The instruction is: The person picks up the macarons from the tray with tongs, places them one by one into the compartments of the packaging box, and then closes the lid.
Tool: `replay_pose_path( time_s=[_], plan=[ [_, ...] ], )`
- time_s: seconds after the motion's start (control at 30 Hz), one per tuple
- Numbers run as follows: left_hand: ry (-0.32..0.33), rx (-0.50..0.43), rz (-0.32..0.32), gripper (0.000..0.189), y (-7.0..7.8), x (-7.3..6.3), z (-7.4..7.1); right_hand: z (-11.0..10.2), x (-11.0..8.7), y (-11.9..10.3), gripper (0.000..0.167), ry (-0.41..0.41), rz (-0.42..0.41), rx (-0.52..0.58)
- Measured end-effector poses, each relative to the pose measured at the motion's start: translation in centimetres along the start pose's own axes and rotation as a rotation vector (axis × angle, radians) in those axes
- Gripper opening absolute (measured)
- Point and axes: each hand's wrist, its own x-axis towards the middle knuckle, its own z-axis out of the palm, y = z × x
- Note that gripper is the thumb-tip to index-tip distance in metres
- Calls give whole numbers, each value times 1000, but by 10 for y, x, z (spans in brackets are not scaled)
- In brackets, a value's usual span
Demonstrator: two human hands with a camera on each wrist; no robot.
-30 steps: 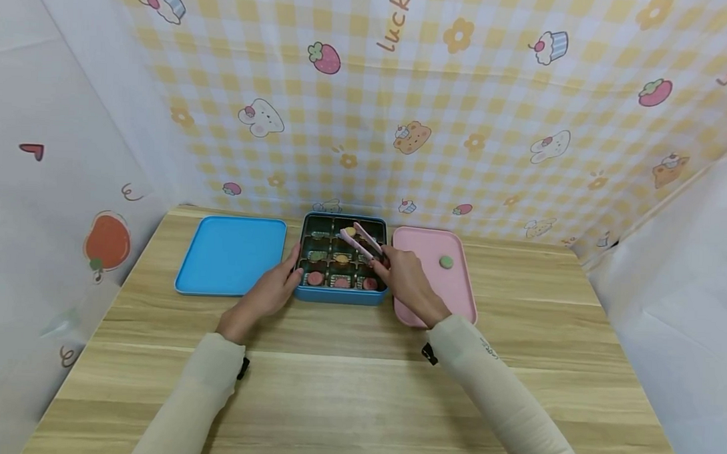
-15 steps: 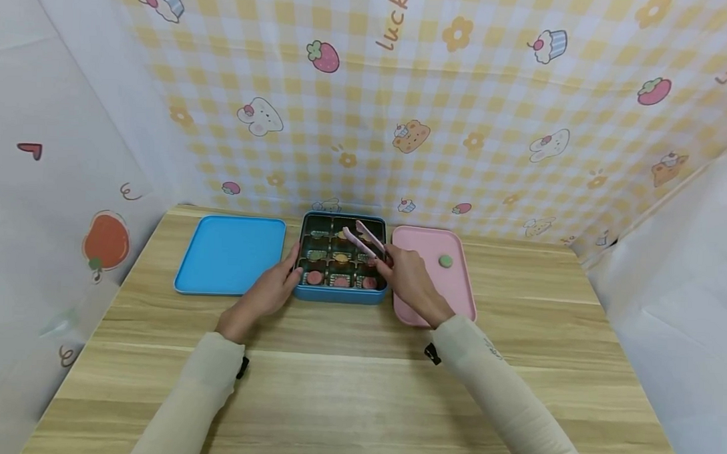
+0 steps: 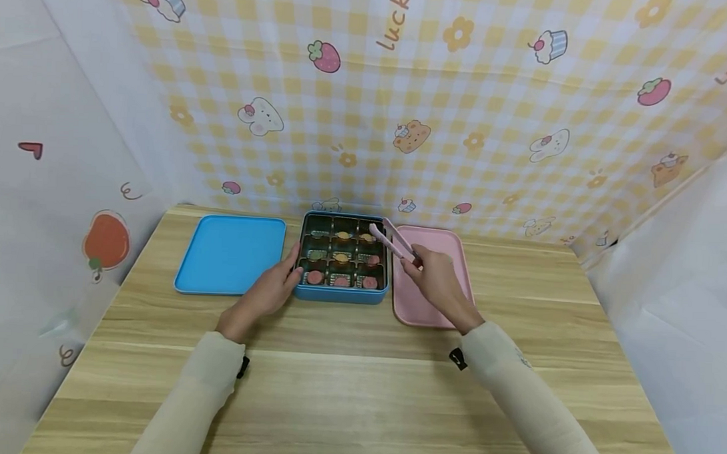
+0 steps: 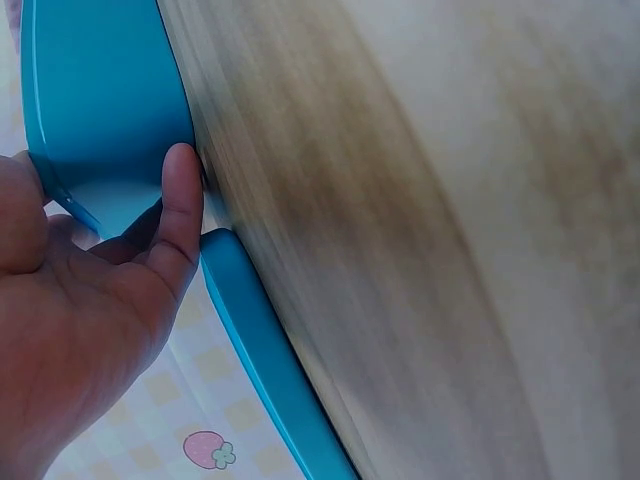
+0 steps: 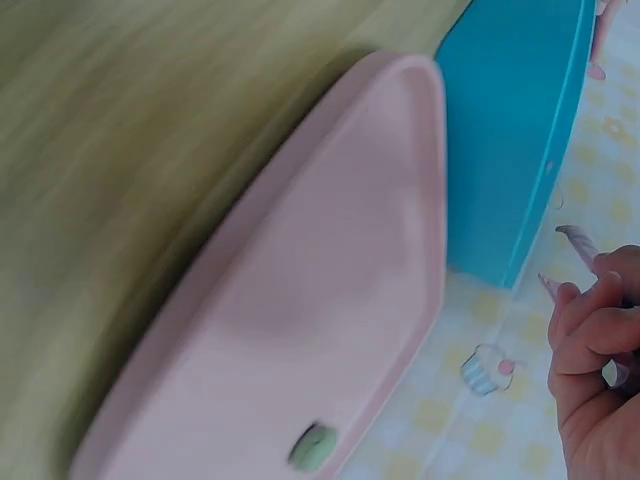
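A blue box (image 3: 340, 295) with a divided liner stands at mid-table. Reddish pieces (image 3: 315, 277) lie in its front row, and yellow pieces (image 3: 342, 257) and a green piece (image 3: 316, 255) farther back. My left hand (image 3: 268, 287) rests on the box's left side, fingers extended along it in the left wrist view. In my right hand (image 3: 438, 276) I hold pink tongs (image 3: 393, 243), tips apart with nothing between them, over the box's right edge. A pink tray (image 3: 417, 312) lies below that hand. A green macaron-like disc (image 5: 315, 447) on it shows in the right wrist view; the hand hides it from the head view.
A flat blue lid or tray (image 3: 233, 256) lies left of the box, close beside my left hand. A checked, printed cloth (image 3: 367, 120) hangs right behind the box and trays. The wooden tabletop (image 3: 334, 386) stretches toward me in front of them.
The tongs have let go of a yellow piece, which now lies in the box's back row. My right hand has moved right, over the pink tray. My left hand has stayed put.
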Motion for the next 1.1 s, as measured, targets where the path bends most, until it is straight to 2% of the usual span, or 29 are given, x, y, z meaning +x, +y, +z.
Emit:
replay_pose_path(
  time_s=[0.17,0.3,0.63,1.1],
  plan=[
    [8,-3,-2,63,0,0,0,-4,-9,16,22,53,-42,-35],
    [22,1,5,62,0,-1,0,-6,-17,24,21,65,-38,-40],
    [12,-20,-4,63,2,-1,0,-17,-34,51,12,48,5,-71],
    [13,1,0,62,2,-1,1,-26,-49,76,16,21,89,-86]
  ],
)
